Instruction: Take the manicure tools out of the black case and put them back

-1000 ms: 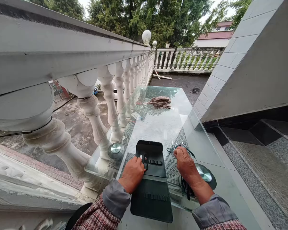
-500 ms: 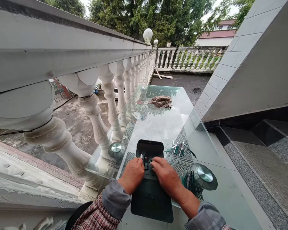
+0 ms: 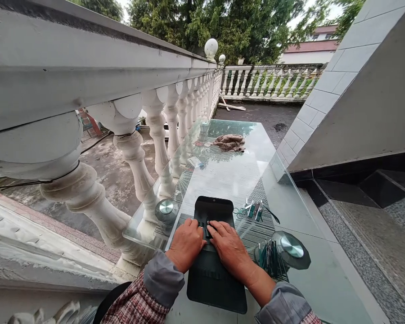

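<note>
The work looks partway along: the black case (image 3: pixel 216 285) lies unfolded at the glass table's (image 3: pixel 236 177) six o'clock edge, not closed, with a cluster of small tools (image 3: pixel 255 210) outside it towards two o'clock and a bundle of slim tools (image 3: pixel 272 261) at three. The left hand (image 3: pixel 186 241) and right hand (image 3: pixel 230 250) meet over the case's middle, fingers bent — whether either pinches anything, I cannot tell. No brand is legible; a pale card (image 3: pixel 195 162) towards eleven o'clock is too small to read.

outdoor terrace (image 3: pixel 263 116) with white balustrade (image 3: pixel 121 63), steps (image 3: pixel 367 225), trees (image 3: pixel 246 31) beyond
</note>
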`<state>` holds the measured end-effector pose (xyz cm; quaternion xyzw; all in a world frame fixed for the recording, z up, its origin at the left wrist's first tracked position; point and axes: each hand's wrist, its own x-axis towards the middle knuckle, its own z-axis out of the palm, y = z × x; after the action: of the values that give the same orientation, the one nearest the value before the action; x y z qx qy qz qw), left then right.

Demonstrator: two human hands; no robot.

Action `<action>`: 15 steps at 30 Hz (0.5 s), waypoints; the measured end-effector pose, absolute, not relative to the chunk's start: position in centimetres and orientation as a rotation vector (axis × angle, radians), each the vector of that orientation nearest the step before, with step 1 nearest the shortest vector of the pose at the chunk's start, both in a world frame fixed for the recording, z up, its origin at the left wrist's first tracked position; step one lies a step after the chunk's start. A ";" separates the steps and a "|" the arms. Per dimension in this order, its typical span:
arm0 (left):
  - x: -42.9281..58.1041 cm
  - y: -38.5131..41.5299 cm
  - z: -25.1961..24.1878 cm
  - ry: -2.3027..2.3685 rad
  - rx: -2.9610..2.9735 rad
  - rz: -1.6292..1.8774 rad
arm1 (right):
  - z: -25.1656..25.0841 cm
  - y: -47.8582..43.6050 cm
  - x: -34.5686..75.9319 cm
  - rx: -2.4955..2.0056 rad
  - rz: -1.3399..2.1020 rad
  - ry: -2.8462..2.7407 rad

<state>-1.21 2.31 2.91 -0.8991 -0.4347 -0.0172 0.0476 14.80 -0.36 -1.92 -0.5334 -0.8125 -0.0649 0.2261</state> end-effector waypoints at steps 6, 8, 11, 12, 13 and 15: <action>-0.5 2.2 2.7 -1.407 -2.653 0.028 | -1.6 -0.4 14.9 -1.460 -0.159 -2.226; -0.5 2.2 2.9 -1.419 -2.655 0.075 | -1.5 -0.4 15.0 -1.458 -0.150 -2.229; -0.7 2.2 3.3 -1.434 -2.667 0.103 | -1.5 -0.4 15.0 -1.462 -0.140 -2.229; -0.8 2.2 3.4 -1.435 -2.670 0.105 | -1.5 -0.4 15.0 -1.463 -0.136 -2.223; -0.9 2.2 3.4 -1.436 -2.670 0.102 | -1.6 -0.4 14.9 -1.463 -0.128 -2.213; -1.0 2.3 3.5 -1.440 -2.667 0.088 | -1.8 -0.4 14.9 -1.449 -0.088 -2.176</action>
<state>-1.00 2.27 3.46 -0.8782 -0.4742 0.0291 0.0545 14.94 -0.37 -1.78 -0.5350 -0.8032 -0.0326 0.2599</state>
